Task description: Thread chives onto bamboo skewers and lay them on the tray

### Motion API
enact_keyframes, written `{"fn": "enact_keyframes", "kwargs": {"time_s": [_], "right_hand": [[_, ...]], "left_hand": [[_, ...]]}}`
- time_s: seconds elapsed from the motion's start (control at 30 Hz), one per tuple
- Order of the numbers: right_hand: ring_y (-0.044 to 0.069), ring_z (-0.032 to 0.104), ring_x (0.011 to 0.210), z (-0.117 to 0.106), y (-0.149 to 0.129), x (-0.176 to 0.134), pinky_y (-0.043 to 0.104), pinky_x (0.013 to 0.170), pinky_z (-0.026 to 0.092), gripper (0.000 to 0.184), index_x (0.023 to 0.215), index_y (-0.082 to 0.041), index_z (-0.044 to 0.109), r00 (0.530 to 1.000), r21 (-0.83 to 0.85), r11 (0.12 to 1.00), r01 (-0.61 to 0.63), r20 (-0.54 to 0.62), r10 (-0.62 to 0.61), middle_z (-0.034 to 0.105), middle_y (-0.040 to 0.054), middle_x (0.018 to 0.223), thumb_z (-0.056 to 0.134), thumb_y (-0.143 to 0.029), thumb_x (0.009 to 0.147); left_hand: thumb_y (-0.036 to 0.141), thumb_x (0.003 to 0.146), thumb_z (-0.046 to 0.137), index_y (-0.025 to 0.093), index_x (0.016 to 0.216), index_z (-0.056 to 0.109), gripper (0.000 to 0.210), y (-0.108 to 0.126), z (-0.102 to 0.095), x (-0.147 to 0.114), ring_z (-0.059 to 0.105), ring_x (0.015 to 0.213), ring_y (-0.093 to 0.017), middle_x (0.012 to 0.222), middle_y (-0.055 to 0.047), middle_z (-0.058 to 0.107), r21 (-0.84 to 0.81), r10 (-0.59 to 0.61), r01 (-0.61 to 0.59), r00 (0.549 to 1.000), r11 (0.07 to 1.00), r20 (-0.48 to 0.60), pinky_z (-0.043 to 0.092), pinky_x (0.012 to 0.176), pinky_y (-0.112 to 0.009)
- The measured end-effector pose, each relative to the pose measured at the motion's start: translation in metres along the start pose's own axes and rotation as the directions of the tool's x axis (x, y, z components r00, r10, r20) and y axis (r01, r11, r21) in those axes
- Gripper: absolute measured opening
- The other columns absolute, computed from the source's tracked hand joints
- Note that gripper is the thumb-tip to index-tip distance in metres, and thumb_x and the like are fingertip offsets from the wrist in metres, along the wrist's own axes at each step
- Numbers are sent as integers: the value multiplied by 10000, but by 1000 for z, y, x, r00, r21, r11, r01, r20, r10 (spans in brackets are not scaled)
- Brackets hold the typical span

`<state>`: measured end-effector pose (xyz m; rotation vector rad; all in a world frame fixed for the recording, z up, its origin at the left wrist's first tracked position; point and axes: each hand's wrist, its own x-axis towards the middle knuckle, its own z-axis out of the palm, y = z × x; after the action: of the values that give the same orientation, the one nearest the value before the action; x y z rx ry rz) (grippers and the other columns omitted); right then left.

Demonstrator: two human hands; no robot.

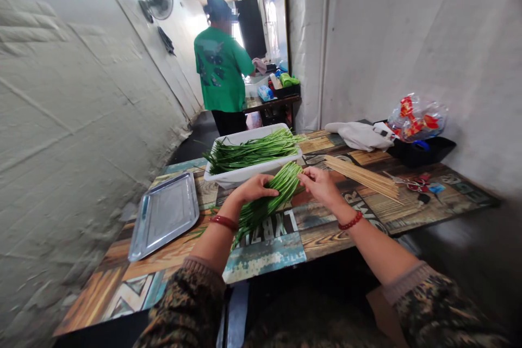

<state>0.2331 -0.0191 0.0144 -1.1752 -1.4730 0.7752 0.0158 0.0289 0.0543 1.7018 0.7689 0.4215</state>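
Two hands busy on my feed: left hand (pixel 258 188) wrapped round a bunch of chives (pixel 281 191), right hand (pixel 321 186) pinching its pale stem ends. Bunch is over the surface (pixel 269 262), just in front of the white tub (pixel 230 176). If the left loosens, I reckon stems fan out, maybe off the near edge. Metal tray (pixel 165 216) limits me leftward, bamboo skewers (pixel 362 176) rightward; bare room's mostly up front.
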Motion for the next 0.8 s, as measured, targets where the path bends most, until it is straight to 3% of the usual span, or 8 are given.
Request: {"fn": "enact_keyframes", "kwargs": {"time_s": [0.07,0.17,0.27,0.43,0.63,0.8], "right_hand": [[99,481,448,-3,3,2,219,450,362,325,717,-167,588,1000,32,999,-20,-15,21,602,-2,610,568,-474,821],[94,476,451,-5,0,5,218,455,366,356,704,-165,584,999,82,997,-11,-49,15,598,-4,600,585,-506,807],[82,467,448,-8,-18,8,211,454,370,356,710,-165,585,996,154,988,32,-91,-18,611,-5,616,602,-509,801],[74,451,426,-22,-61,14,206,430,352,324,710,-165,597,990,123,985,123,-82,-114,602,-11,581,625,-475,801],[74,462,434,-39,-83,28,206,423,350,283,707,-169,611,970,19,972,234,-69,-233,613,-5,605,633,-435,803],[73,469,436,-36,-102,34,214,439,371,267,703,-165,623,963,-16,965,262,63,-260,613,-7,603,644,-415,795]], "left_hand": [[406,638,776,95,791,704,354,-2,-2,-4,581,609,-145,707,-45,691,70,-45,49,997,996,-64,460,593,-243],[399,666,747,110,743,709,301,8,-4,-8,577,604,-146,671,-23,679,218,35,16,972,976,-232,462,615,-255],[365,634,778,135,942,730,387,30,-11,-15,631,830,-207,889,-48,722,305,178,-78,933,949,-314,481,793,-303],[409,709,740,144,1228,608,597,54,-28,-37,614,1013,-245,1097,-132,686,157,205,-157,908,975,-366,454,901,-352],[502,763,674,151,1266,578,621,53,-30,-56,561,1158,-293,1211,-162,642,74,260,-256,845,964,-468,402,991,-397],[482,732,715,171,1287,568,652,61,-18,-49,488,1256,-308,1288,-150,599,6,339,-364,862,931,-378,327,1072,-430]]}}
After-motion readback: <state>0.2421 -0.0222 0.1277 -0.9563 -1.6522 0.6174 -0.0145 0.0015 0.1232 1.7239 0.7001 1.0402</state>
